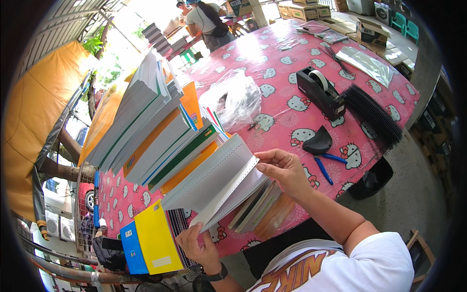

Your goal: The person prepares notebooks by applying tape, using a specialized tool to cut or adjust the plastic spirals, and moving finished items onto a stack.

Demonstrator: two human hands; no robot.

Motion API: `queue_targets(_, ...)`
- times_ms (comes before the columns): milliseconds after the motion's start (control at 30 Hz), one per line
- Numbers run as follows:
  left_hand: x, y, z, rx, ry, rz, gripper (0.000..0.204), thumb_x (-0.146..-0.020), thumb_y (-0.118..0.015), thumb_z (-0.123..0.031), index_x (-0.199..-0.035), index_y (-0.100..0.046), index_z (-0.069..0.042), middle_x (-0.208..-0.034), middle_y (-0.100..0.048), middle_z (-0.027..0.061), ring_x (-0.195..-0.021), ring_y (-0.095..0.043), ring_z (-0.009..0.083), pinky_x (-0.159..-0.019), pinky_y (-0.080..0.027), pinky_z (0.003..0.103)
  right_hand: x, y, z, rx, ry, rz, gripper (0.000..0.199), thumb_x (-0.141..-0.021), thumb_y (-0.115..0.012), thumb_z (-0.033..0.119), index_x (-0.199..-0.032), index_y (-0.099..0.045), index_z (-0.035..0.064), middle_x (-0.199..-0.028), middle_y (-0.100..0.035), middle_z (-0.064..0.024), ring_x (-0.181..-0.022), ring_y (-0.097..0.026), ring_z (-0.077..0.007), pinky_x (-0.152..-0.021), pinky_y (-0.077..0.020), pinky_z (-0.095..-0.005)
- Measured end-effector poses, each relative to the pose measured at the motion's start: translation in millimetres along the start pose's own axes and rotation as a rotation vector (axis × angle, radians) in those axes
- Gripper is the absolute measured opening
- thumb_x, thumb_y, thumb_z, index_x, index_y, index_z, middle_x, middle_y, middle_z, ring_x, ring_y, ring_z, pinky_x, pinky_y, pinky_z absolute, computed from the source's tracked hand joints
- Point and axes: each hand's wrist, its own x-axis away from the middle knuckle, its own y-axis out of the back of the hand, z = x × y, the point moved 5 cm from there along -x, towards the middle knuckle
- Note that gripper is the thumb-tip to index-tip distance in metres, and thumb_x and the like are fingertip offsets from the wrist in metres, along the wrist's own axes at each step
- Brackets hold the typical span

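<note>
Both hands hold a sheaf of punched, lined notebook pages (224, 187) by opposite ends, the row of holes along its edge. The fingers of my right hand (284, 171) pinch the upper right corner. My left hand (200, 247), with a dark band on the wrist, grips the lower left corner. The sheaf fans partly apart above the pink patterned table. Close to my left hand lie a yellow spiral notebook (154, 233) and a blue notebook (132, 247). Under the sheaf, beside my right forearm, several bound books or pads (255, 207) are partly hidden.
Tall stacks of loose pages and covers (141, 109) rise at the left. Right of them lie a clear plastic bag (233, 100), a black tape dispenser (318, 92), black binding coils (372, 119) and blue-handled pliers (325, 168). People (206, 24) stand beyond the far edge.
</note>
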Motion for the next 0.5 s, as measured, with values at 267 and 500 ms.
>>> queue_targets(267, 0.0, 3.0, 0.9, 0.011, 0.004, -0.010, 0.024, -0.073, -0.065, 0.002, -0.096, -0.065, -0.004, -0.089, -0.064, 0.0103, -0.085, -0.054, 0.0279, -0.080, -0.041, 0.037, 12.5, -10.6, 20.2, 0.700, 0.522, -0.087, 0.024, -0.081, -0.068, 0.005, -0.105, -0.065, 0.0021, -0.100, -0.064, -0.0088, -0.084, -0.060, -0.0158, -0.079, -0.0471, -0.0262)
queue_targets(500, -47.3, -15.6, -51.1, -0.257, 0.037, 0.170, 0.031, -0.077, -0.068, -0.013, -0.107, -0.061, -0.007, -0.109, -0.061, 0.0082, -0.105, -0.054, 0.0278, -0.096, -0.033, 0.041, 17.2, -23.3, 12.2, 0.578, 0.512, -0.043, 0.019, -0.080, -0.068, 0.005, -0.098, -0.064, 0.0022, -0.098, -0.064, -0.0095, -0.085, -0.061, -0.0184, -0.077, -0.0481, -0.0277)
